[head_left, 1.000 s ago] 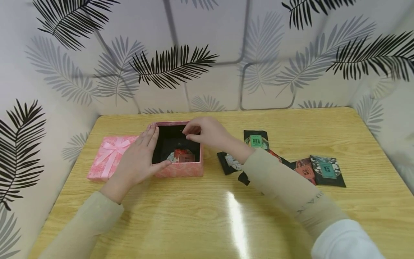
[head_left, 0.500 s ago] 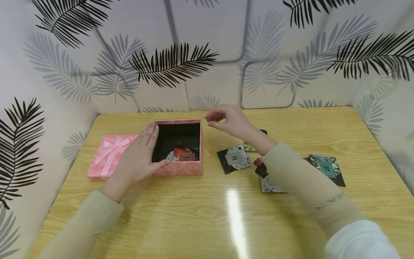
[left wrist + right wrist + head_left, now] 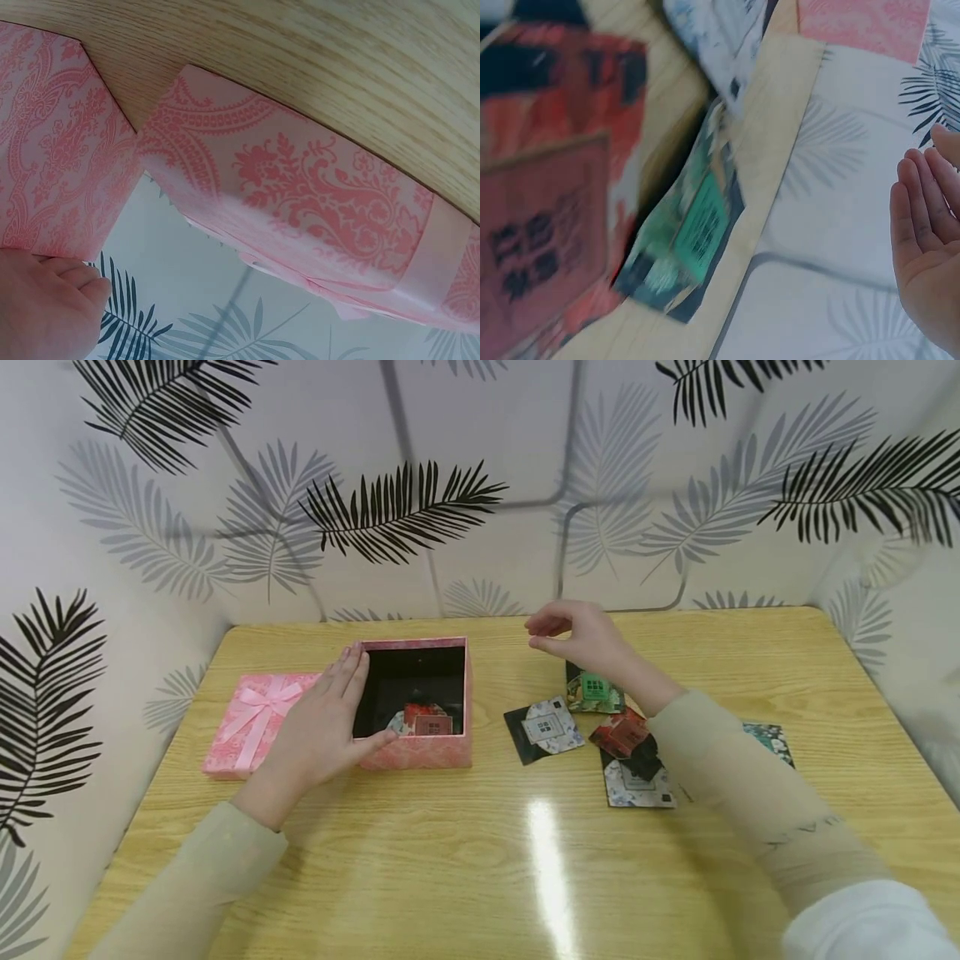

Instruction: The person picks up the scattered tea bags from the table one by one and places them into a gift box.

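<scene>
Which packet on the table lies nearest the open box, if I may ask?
The leftmost packet, pale-labelled, part black, part white-floral; the other packets lie farther right.

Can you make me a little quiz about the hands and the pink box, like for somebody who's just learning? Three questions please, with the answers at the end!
1. Which hand is at the edge of the open pink box, the left or the right?
2. True or false: the packet with the green label is outside the box.
3. Fill in the gap: the box's lid has a pink ____ on top.

Key:
1. The left hand.
2. True; it lies on the table.
3. Bow.
</scene>
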The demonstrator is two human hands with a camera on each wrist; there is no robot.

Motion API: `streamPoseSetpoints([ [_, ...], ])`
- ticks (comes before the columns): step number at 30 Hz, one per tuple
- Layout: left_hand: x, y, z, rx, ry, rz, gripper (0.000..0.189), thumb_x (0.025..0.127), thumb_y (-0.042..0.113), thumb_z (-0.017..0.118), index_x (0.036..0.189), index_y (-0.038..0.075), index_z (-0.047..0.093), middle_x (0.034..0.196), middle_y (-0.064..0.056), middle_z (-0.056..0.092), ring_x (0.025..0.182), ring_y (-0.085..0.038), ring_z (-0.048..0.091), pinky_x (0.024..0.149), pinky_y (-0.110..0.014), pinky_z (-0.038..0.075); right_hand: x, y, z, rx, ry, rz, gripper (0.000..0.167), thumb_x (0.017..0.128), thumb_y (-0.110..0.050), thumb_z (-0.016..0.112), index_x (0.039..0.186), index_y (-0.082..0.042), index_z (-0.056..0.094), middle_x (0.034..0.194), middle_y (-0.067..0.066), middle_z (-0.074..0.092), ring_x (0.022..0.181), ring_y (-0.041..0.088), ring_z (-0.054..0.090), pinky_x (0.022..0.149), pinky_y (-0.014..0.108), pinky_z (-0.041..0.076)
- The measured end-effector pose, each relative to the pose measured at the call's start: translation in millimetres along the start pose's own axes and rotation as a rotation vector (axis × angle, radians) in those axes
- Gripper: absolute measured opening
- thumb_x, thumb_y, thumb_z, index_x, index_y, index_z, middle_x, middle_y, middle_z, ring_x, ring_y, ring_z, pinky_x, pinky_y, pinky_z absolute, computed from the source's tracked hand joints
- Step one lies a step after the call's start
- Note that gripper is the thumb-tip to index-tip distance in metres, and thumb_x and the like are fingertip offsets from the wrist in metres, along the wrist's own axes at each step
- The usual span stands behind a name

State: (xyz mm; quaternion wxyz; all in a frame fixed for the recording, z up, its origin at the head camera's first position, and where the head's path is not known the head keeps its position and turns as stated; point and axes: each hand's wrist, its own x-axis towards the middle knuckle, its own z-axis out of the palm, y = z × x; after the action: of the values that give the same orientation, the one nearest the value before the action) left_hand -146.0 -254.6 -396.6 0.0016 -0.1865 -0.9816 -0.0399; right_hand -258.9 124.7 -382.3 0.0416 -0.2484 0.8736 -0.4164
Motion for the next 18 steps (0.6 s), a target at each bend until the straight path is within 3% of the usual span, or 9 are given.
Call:
streamPoseSetpoints([
  [18,-0.5,-1.2,0.0,-0.008,0.007,-0.001,0.112,0.097,0.07,0.057,0.168,-0.005,0.013,0.178,-0.022,0.01,0.166,-0.038,0.015,0.135,-0.053,0.022,-25.9,44,-29,-0.088,0.019,0.062,0.034,0.098,-0.011,0.077,0.127,0.005,0.071,0.125,0.025,0.073,0.114,0.04,0.069,0.105,0.055,0.054],
])
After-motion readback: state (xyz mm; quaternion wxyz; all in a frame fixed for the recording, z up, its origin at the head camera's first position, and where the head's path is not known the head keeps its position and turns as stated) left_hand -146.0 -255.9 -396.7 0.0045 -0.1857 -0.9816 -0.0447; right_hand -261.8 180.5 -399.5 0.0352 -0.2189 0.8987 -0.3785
